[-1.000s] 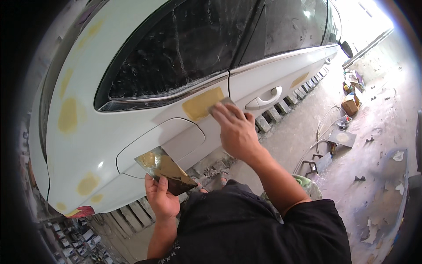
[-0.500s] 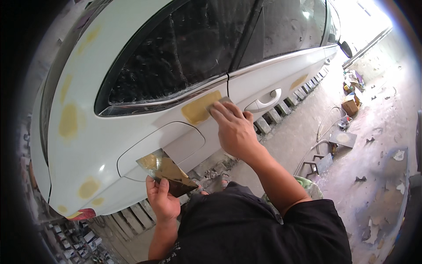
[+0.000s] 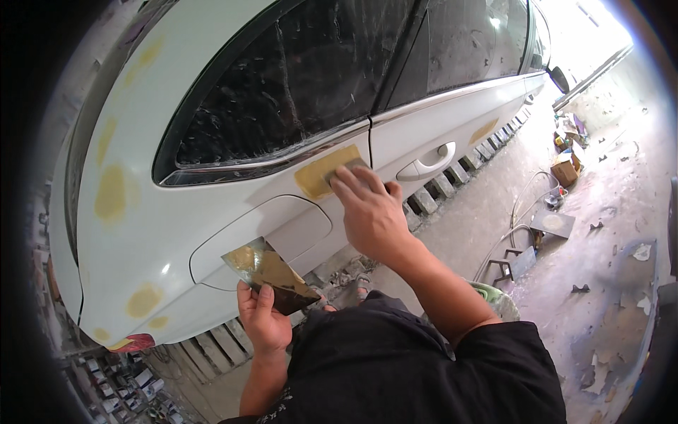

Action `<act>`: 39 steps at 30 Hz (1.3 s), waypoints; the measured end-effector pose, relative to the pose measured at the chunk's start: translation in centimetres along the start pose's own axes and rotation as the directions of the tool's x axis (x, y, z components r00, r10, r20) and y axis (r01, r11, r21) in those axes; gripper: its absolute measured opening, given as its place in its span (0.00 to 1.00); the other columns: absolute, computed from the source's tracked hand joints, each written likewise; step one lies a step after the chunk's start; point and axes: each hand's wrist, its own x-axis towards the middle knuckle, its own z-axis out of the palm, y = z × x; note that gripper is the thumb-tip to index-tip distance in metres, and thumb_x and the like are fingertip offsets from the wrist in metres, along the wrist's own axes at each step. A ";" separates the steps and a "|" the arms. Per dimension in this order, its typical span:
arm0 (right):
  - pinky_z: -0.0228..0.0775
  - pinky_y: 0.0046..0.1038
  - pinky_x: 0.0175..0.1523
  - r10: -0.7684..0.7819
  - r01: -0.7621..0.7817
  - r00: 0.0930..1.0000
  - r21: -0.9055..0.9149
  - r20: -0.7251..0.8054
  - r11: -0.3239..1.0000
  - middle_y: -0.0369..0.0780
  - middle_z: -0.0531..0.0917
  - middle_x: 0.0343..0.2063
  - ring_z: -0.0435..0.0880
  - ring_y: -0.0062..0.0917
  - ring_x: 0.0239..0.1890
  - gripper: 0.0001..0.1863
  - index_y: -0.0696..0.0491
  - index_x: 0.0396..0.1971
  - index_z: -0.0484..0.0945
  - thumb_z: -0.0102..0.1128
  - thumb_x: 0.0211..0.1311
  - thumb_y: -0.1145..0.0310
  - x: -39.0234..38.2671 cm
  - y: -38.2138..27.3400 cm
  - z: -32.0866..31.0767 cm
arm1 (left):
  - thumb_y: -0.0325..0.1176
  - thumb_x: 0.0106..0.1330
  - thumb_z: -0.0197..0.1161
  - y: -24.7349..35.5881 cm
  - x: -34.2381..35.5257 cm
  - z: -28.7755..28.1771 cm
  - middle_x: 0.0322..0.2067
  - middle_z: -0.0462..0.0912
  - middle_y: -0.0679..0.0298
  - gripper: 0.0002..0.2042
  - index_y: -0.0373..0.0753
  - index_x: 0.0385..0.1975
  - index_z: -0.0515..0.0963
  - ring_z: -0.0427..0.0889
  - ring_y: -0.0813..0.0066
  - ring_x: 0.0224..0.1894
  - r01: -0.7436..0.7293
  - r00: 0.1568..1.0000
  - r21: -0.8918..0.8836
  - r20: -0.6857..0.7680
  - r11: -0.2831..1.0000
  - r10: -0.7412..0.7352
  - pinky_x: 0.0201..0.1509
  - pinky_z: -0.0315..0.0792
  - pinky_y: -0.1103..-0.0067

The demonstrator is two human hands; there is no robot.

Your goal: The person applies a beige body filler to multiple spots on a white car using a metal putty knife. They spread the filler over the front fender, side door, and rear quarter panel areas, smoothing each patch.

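Observation:
A white car [image 3: 226, 219] stands in front of me, with several yellow filler patches on its panels. My right hand [image 3: 372, 212] is closed on a thin grey putty spreader [image 3: 346, 169], its blade laid against the yellow filler patch [image 3: 313, 180] just below the rear window trim. The fingers hide part of the spreader and the patch's right end. Lower left, my left hand [image 3: 265, 319] grips a flat mixing plate [image 3: 272, 277] by its lower edge. Yellow putty is smeared over the plate, which is tilted up beside the fuel flap [image 3: 304, 226].
A door handle [image 3: 427, 164] juts out right of my right hand. On the floor at right lie a hose [image 3: 514, 212], a small stool [image 3: 515, 265], a flat board [image 3: 553, 224] and a cardboard box [image 3: 566, 169]. A slatted grating [image 3: 215, 348] runs beneath the car.
My right hand has moved slightly left over the filler patch with the spreader, which now lies flatter. My left hand keeps the plate in nearly the same place.

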 end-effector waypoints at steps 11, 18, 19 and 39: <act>0.62 0.53 0.57 -0.047 0.049 0.990 -0.009 0.131 0.999 0.37 0.72 0.69 0.68 0.31 0.70 0.30 0.53 0.64 0.75 0.57 0.58 0.72 -1.5 -1.6 1.5 | 0.25 0.75 0.56 -0.3 0.3 -0.4 0.58 0.80 0.58 0.19 0.35 0.64 0.68 0.80 0.66 0.60 -0.008 1.000 0.040 -0.010 0.999 0.008 0.68 0.73 0.65; 0.65 0.49 0.57 -0.012 0.019 0.994 0.063 -0.106 0.998 0.36 0.78 0.64 0.73 0.33 0.68 0.27 0.54 0.59 0.77 0.56 0.55 0.79 2.1 2.2 -0.6 | 0.25 0.75 0.55 0.0 0.3 -0.2 0.59 0.80 0.58 0.19 0.35 0.64 0.68 0.79 0.65 0.61 0.016 1.000 0.049 -0.022 0.999 -0.015 0.69 0.72 0.64; 0.65 0.49 0.57 0.005 -0.002 0.999 0.055 -0.049 0.998 0.36 0.78 0.64 0.72 0.33 0.68 0.27 0.54 0.59 0.78 0.56 0.55 0.79 2.1 2.3 -0.4 | 0.25 0.75 0.55 0.0 0.4 -0.2 0.59 0.80 0.58 0.19 0.36 0.64 0.68 0.79 0.66 0.61 0.006 1.000 0.049 -0.008 0.999 -0.006 0.69 0.72 0.65; 0.66 0.46 0.55 0.068 -0.068 0.997 0.001 0.029 0.998 0.37 0.76 0.66 0.71 0.33 0.68 0.29 0.51 0.61 0.76 0.61 0.55 0.73 -1.2 0.5 1.6 | 0.24 0.75 0.55 0.6 0.2 -0.6 0.58 0.80 0.59 0.20 0.37 0.65 0.68 0.80 0.65 0.61 -0.014 1.000 0.082 0.009 0.997 0.013 0.68 0.73 0.65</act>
